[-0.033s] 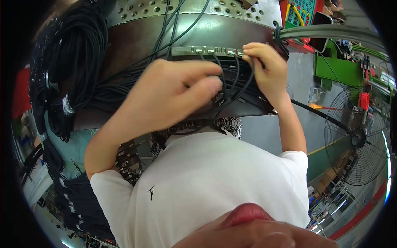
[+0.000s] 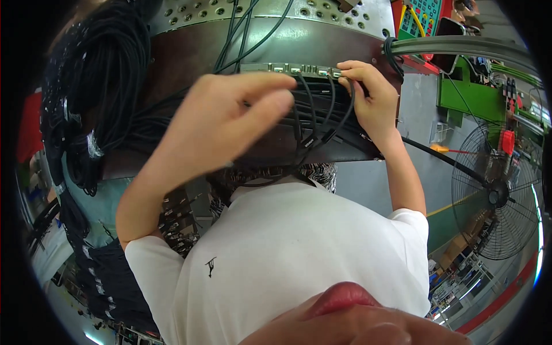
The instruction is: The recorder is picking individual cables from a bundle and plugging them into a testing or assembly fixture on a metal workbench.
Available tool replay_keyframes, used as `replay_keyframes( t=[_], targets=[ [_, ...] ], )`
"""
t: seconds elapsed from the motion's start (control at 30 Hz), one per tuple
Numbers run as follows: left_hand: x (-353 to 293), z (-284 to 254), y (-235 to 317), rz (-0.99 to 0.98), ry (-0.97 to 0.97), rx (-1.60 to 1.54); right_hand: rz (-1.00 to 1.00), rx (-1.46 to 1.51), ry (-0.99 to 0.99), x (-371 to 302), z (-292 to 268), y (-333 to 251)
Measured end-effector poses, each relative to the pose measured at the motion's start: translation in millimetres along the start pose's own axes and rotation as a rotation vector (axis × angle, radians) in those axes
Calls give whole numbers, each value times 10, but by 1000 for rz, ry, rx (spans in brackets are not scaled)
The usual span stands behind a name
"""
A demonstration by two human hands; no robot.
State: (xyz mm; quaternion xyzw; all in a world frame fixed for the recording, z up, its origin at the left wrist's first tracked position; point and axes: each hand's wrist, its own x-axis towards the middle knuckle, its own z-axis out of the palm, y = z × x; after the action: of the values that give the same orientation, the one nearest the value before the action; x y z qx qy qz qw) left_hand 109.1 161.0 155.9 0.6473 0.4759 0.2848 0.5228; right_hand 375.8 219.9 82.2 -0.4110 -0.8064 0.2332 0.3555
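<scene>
A narrow metal strip fixture [image 2: 256, 68] lies along the work surface, with several small cable plugs seated in its slots. Black cables [image 2: 332, 103] run from those plugs toward me. At the strip's right end, my right hand [image 2: 372, 95] pinches a black cable [image 2: 349, 106] close to its plug; the fingers partly hide the plug. My left hand [image 2: 233, 118] is held above the cables, left of the plugged ones. Its thumb and index finger are apart with nothing visible between them, and the other fingers are tucked out of sight.
Black cables in a thick bundle [image 2: 118, 57] hang at the left. Loose cables cross the dark brown table [image 2: 322, 40] behind the strip. A perforated metal plate [image 2: 201, 10] lies beyond. At right are a curved grey pipe [image 2: 460, 43] and a caged fan [image 2: 494, 195].
My left hand has drawn back a little to the left, uncovering more of the cables. The right hand keeps its pinch at the strip's right end.
</scene>
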Motion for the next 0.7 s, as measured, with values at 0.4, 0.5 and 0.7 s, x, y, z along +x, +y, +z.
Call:
replay_keyframes(
  t=[0.4, 0.5, 0.7],
  targets=[
    [1356, -520, -429, -419, 452, -743, 38, 46, -216, 167, -87, -13],
    [1510, -394, -643, -293, 203, -907, 32, 55, -247, 210, -106, -2],
    [1409, -414, -558, -340, 201, -922, 196, 223, -547, 397, -265, 36]
  ],
)
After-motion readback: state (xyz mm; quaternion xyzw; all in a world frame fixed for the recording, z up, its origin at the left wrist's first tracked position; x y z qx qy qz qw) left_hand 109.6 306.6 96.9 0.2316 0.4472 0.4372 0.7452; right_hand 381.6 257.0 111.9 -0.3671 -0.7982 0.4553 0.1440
